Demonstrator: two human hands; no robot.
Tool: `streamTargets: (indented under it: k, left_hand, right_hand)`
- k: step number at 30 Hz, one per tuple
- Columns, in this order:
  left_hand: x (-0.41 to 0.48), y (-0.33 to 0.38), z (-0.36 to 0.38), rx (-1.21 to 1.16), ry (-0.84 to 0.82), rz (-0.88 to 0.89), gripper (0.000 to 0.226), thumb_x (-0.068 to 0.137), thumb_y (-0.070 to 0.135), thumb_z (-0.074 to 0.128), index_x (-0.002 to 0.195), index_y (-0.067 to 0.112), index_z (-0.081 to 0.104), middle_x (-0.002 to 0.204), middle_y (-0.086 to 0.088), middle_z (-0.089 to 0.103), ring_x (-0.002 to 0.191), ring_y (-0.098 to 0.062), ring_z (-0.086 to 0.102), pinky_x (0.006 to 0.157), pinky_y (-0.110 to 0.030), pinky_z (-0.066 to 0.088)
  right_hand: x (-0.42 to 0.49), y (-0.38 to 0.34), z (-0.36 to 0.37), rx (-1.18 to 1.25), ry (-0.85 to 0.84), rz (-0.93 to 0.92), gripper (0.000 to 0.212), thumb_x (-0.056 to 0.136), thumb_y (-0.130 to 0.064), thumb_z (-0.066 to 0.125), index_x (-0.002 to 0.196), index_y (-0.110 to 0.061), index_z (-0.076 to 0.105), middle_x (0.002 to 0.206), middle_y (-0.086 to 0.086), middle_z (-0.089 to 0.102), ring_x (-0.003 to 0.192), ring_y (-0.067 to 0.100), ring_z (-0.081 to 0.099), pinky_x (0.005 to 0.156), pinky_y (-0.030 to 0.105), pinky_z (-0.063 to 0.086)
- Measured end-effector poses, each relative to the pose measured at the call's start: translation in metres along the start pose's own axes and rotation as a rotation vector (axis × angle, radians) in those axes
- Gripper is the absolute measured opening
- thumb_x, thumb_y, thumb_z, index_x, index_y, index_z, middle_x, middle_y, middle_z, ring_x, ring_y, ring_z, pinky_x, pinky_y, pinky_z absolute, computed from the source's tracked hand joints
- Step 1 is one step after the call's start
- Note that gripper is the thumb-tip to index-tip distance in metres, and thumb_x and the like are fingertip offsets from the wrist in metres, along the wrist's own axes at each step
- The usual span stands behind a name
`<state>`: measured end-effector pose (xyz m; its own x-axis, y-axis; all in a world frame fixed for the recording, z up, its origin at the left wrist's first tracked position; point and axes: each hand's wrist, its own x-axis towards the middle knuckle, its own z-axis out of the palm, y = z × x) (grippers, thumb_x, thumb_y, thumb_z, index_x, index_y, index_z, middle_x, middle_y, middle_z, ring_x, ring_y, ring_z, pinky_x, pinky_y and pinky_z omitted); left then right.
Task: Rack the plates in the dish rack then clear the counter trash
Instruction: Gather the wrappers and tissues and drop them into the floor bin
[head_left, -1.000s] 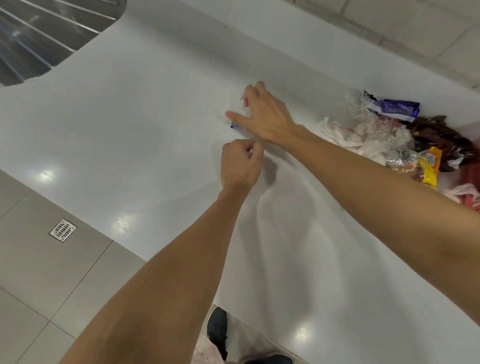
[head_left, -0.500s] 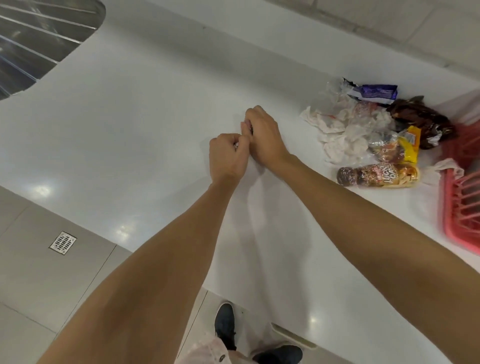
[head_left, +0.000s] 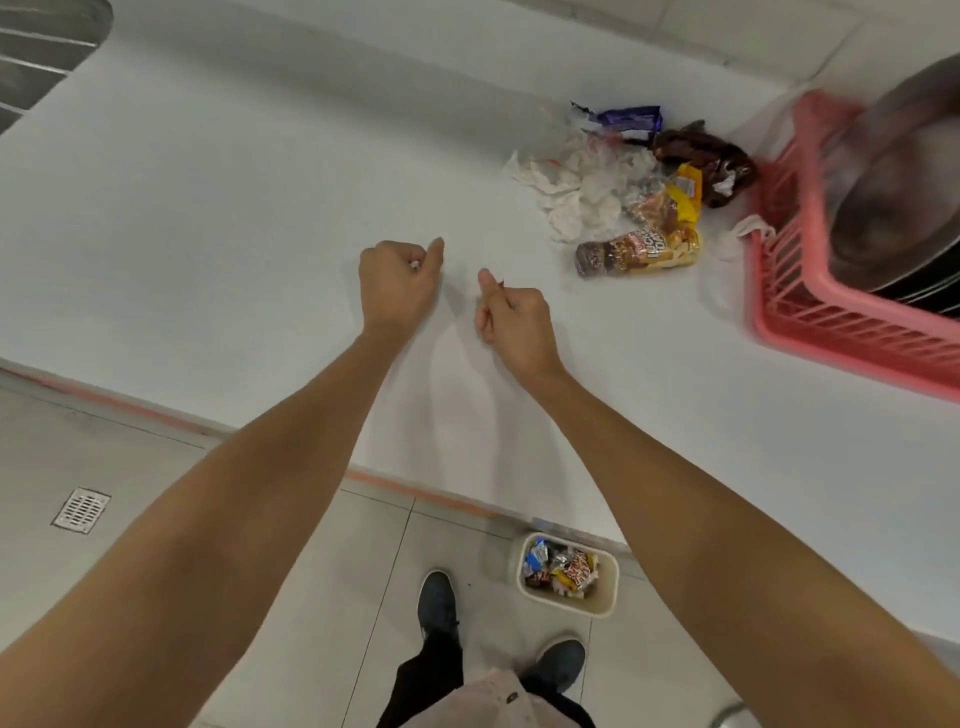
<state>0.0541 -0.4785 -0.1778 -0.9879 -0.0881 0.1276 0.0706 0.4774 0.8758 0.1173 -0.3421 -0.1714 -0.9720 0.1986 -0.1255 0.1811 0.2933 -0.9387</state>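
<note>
While standing at the white table (head_left: 208, 182), holds the left hand (head_left: 399, 286) and the right hand (head_left: 514, 325) near each other but apart above it, left fingers (head_left: 387, 254) curled round a tiny white scrap (head_left: 415, 265), right thumb and fingers (head_left: 485, 319) pinching a small dark scrap (head_left: 502, 283). Faces the trash pile (head_left: 623, 197) of tissues and wrappers lying far right on the table, just beside the pink dish rack (head_left: 831, 332) with blurred plates (head_left: 893, 171) inside. Has a small bin (head_left: 613, 582) holding wrappers on the floor below the table edge.
</note>
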Motion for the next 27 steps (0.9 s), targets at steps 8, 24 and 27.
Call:
streamTargets:
  k: [8, 24, 27]
  left_hand:
    - [-0.100, 0.009, 0.005, -0.027, -0.052, 0.000, 0.065, 0.095, 0.036, 0.058, 0.047, 0.000, 0.033, 0.042, -0.014, 0.029, 0.041, -0.017, 0.025, 0.051, -0.033, 0.031]
    - [-0.354, 0.060, 0.057, -0.178, -0.351, -0.226, 0.058, 0.093, 0.027, 0.056, 0.043, 0.020, 0.027, 0.043, -0.002, 0.027, 0.044, -0.017, 0.022, 0.060, -0.026, 0.036]
    - [-0.386, 0.067, 0.077, -0.119, -0.457, -0.214, 0.050, 0.090, 0.015, 0.057, 0.049, 0.018, 0.029, 0.049, -0.002, 0.027, 0.051, -0.018, 0.023, 0.057, -0.024, 0.030]
  right_hand:
    - [-0.075, 0.019, -0.024, 0.199, 0.002, 0.172, 0.052, 0.104, -0.024, 0.039, 0.066, -0.002, 0.065, 0.048, -0.001, 0.055, 0.044, 0.006, 0.050, 0.052, 0.016, 0.041]
    - [-0.294, 0.105, -0.159, 0.225, -0.009, 0.247, 0.046, 0.104, -0.025, 0.035, 0.060, -0.012, 0.036, 0.050, -0.004, 0.029, 0.043, 0.008, 0.025, 0.048, 0.018, 0.028]
    - [-0.326, 0.148, -0.194, 0.169, 0.046, 0.343, 0.038, 0.097, -0.015, 0.036, 0.061, -0.009, 0.043, 0.055, -0.001, 0.038, 0.046, 0.006, 0.033, 0.051, 0.021, 0.030]
